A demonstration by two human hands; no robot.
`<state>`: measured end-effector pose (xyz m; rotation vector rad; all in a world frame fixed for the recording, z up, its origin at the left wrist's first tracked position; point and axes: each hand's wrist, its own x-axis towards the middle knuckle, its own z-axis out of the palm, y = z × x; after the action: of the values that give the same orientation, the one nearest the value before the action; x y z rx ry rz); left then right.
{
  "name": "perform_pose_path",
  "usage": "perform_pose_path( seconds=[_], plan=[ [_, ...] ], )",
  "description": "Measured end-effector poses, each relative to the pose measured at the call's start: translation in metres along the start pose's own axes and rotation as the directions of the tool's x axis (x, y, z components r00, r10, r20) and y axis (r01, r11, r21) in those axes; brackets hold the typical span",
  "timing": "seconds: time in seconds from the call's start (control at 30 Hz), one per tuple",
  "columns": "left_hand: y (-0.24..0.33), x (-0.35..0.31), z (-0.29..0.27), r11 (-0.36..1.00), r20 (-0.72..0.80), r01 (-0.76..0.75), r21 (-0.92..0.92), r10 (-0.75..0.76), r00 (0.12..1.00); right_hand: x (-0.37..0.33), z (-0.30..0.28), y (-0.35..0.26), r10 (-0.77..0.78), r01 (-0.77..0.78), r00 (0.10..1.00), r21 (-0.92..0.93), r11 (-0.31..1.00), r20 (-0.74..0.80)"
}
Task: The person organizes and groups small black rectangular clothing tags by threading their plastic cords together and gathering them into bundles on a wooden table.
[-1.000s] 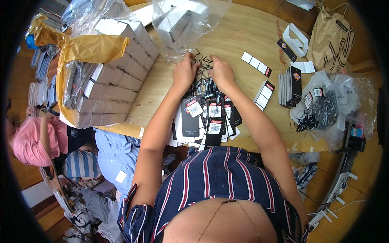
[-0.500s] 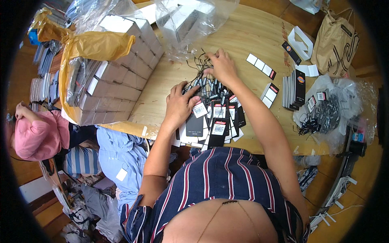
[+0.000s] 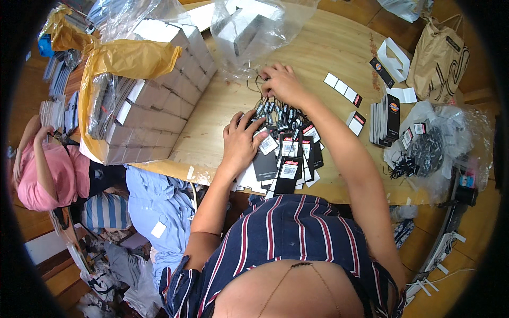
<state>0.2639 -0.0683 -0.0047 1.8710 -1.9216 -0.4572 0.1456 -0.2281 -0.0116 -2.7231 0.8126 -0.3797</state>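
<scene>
A pile of hang tags (image 3: pixel 289 146), black and white with barcode stickers, lies on the table in front of me. Black cords (image 3: pixel 275 112) with small dark plastic fasteners fan out from the tags' far ends. My left hand (image 3: pixel 243 140) rests on the left side of the pile, fingers spread, thumb beside a white barcode sticker. At the far end of the cords is my right hand (image 3: pixel 285 86), its fingers bent and closed round the gathered cord loops. The fingertips of that hand are partly hidden.
Boxed stacks of tags (image 3: pixel 159 103) in yellow and clear plastic stand at left. A clear bag (image 3: pixel 249 32) lies at the back. To the right are a tag stack (image 3: pixel 383 122), tag strips (image 3: pixel 343 89), a bag of cords (image 3: pixel 429 138) and a paper bag (image 3: pixel 437 58). A person in pink (image 3: pixel 47 175) sits left.
My right hand has shifted slightly and its fingers have curled in on the cords. The left hand moved a little right and nearer, with the tags beneath it. The person in pink shifted their arms.
</scene>
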Motion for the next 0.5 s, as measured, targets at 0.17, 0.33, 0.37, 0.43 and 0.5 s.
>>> perform_pose_path(
  seconds=[0.17, 0.33, 0.37, 0.43, 0.5],
  plan=[
    [0.008, 0.011, -0.006, 0.995, -0.049, -0.095, 0.044, 0.097, 0.994, -0.001, -0.009, 0.001, 0.037, -0.037, 0.999, 0.017, 0.999, 0.014],
    [0.002, 0.029, -0.002, 0.978, 0.057, -0.191, 0.083, 0.186, 0.981, -0.001, -0.005, 0.002, -0.007, 0.007, 1.000, -0.005, 1.000, 0.021],
    [0.003, 0.029, -0.004, 0.979, 0.066, -0.188, 0.075, 0.183, 0.981, -0.001, -0.005, 0.002, 0.026, -0.026, 0.999, -0.022, 0.999, 0.024],
    [0.005, 0.027, -0.008, 0.982, 0.086, -0.181, 0.056, 0.175, 0.981, -0.003, -0.003, 0.007, 0.040, -0.040, 0.997, 0.002, 0.999, -0.063],
    [0.005, 0.026, -0.006, 0.977, -0.025, -0.196, -0.081, 0.195, 0.981, -0.004, -0.002, 0.014, 0.117, -0.102, 0.985, 0.112, 0.988, -0.128]
  ],
)
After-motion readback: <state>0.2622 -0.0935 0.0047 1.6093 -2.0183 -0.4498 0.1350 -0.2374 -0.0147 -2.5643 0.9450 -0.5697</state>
